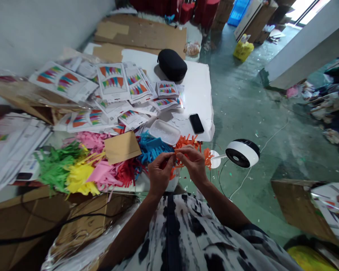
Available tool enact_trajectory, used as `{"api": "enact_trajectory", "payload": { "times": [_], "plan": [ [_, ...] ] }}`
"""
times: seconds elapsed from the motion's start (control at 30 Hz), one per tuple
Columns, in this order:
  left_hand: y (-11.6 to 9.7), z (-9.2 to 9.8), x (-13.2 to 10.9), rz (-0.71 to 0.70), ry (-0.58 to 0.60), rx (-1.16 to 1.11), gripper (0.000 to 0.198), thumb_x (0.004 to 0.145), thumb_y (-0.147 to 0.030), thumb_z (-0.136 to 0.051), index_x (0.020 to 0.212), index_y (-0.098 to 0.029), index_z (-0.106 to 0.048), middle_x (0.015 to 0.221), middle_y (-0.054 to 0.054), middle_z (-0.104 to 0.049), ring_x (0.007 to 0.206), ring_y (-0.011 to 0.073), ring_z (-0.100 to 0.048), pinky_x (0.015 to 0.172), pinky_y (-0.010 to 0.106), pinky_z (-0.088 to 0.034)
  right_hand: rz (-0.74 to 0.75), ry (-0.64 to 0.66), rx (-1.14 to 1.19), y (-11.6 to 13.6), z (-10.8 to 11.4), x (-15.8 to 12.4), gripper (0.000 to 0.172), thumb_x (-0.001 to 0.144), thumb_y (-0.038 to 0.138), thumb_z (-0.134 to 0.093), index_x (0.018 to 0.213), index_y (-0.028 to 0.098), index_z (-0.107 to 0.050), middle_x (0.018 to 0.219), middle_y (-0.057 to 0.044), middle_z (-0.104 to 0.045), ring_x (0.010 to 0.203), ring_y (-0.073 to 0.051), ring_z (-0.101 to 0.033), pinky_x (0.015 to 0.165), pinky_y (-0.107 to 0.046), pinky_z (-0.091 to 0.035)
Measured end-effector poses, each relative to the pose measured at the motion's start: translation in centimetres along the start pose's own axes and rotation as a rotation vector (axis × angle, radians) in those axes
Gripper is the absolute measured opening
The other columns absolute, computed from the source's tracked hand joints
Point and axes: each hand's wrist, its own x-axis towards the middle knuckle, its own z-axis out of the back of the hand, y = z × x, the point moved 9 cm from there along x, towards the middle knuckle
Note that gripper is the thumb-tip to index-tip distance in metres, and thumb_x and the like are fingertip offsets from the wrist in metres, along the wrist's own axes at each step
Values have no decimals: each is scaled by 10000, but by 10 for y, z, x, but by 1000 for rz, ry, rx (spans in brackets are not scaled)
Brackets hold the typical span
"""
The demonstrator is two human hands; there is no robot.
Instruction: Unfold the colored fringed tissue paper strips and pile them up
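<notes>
Orange fringed paper: seen at the near edge of the bench, around and between the fingertips; strips are spread beyond the hands, to the right of them and in the gap between.
Long axis: apparently run left to right, though its middle is covered by the fingers and the exact line cannot be told.
Nearer hand: the right hand, by which most of the orange strips are flanked; at the fingertips the paper is met by both.
Right hand: fingers curled, thumb and forefinger nearly closed, with a small orange part apparently pinched.
Left hand: thumb and forefinger brought together in a like pinch, tips set against the right hand's; the same orange part appears to be gripped, its detail too small to tell.
Beside the left hand: blue fringed paper is heaped just beyond it, with red fringed paper piled to its left.
Just beyond: a white tray is set between the blue heap and a dark phone.
Farther out: printed cards are scattered to the far left, and a black case is placed near them.
</notes>
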Motion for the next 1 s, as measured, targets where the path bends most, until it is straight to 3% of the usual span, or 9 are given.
{"api": "enact_trajectory", "payload": {
  "times": [0.17, 0.4, 0.57, 0.7, 0.8, 1.0],
  "plan": [
    [-7, -8, 0, -52, 17, 110, 200, 914, -400, -734, 914, -211, -801, 853, 31, -748, 788, 164, -671, 752, 264, -531, -73, 9, 63, -10, 10, 0, 175, 896, 449, -786, 918, 276, -796, 903, -21, -697, 887, -184, -654, 848, -330, -536],
    [6, -18, -1, 34, 49, 30, 232, 904, -431, -744, 895, -203, -784, 816, 19, -737, 739, 153, -657, 704, 254, -515, -123, -12, 108, -15, 17, -3, 196, 902, 457, -772, 901, 261, -774, 911, -19, -697, 883, -178, -656, 838, -312, -544],
    [-5, -17, 3, -85, 36, 97, 187, 922, -378, -724, 872, -202, -768, 843, 21, -729, 788, 152, -659, 754, 259, -517, -184, 56, 191, -20, 13, -5, 164, 884, 434, -793, 957, 288, -805, 935, -14, -691, 850, -171, -654, 757, -294, -550],
    [-15, -19, 2, -176, 49, 164, 138, 921, -338, -726, 873, -216, -770, 869, 30, -743, 821, 165, -675, 809, 287, -528, -96, 4, 86, -10, 19, -5, 174, 894, 445, -780, 900, 272, -790, 914, -26, -693, 879, -185, -652, 821, -324, -552],
    [-12, -20, 0, -143, 64, 138, 153, 918, -364, -733, 878, -222, -774, 881, 39, -749, 834, 178, -684, 807, 298, -535, -57, -51, 33, -7, 22, -6, 187, 909, 450, -761, 874, 266, -765, 900, -26, -693, 887, -189, -653, 854, -337, -548],
    [-4, -16, 0, -80, 28, 76, 176, 917, -375, -726, 852, -214, -755, 837, 18, -720, 781, 154, -653, 740, 261, -517, -193, -33, 169, -24, 15, -10, 206, 885, 479, -780, 952, 285, -789, 937, -22, -734, 898, -192, -685, 831, -328, -567]
  ]
}}
